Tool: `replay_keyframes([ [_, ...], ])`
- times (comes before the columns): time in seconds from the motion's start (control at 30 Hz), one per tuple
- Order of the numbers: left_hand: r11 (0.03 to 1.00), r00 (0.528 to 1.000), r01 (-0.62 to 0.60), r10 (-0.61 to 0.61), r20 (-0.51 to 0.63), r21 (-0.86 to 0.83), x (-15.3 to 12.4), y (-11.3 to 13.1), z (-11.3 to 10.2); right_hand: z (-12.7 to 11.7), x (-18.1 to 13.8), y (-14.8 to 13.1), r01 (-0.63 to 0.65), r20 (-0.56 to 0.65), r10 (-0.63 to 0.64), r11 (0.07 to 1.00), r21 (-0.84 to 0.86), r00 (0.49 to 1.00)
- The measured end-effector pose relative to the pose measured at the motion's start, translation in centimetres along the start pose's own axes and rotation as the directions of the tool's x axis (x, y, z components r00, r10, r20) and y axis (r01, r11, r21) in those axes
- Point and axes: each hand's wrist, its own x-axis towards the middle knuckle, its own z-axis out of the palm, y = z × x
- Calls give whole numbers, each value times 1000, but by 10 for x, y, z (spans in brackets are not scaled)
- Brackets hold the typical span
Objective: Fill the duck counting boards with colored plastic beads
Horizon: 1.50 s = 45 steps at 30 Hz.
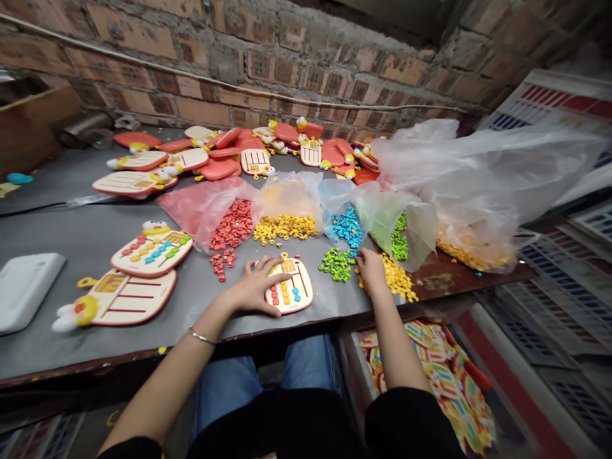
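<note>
My left hand (258, 284) grips the left side of a small cream toy board (302, 280) with a red rim. Its fingers reach over the far part and its thumb lies along the near edge. Short columns of red, yellow and blue beads (296, 294) sit on the board; the fingers hide part of it. My right hand (371, 271) is at the pile of blue beads (348, 226), fingertips pinched at a blue bead on its near edge. Beside that hand lie green beads (336, 264) and yellow beads (399, 279).
Left of me, a board with four-colour beads (152, 250) overlaps a beadless one (138, 298). Red beads (232, 226) and orange-yellow beads (285, 227) spill from plastic bags. Many boards (224, 167) are heaped by the wall. A bin (444, 382) of printed pieces stands below right.
</note>
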Motion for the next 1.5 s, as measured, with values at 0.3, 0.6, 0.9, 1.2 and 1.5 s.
replay_keyframes([
  [0.3, 1000, 1000, 1, -1, 4, -1, 0, 0, 0, -3, -2, -6, -87, -106, 126, 945, 314, 986],
  [0.6, 1000, 1000, -2, 2, 8, -9, 0, 0, 0, -4, -28, -106, 119, -47, -114, 786, 607, 992],
  [0.9, 1000, 1000, 9, -9, 12, 10, -1, 5, -4, 31, -21, -156, 392, 9, -435, 819, 419, 900],
  [1.2, 999, 999, 30, -30, -12, 43, 0, 5, -2, 8, -29, -147, 418, 84, -520, 763, 494, 850],
  [1.5, 999, 999, 26, -25, -35, 47, 0, 3, 1, 16, -31, -157, 345, 128, -543, 681, 646, 830],
])
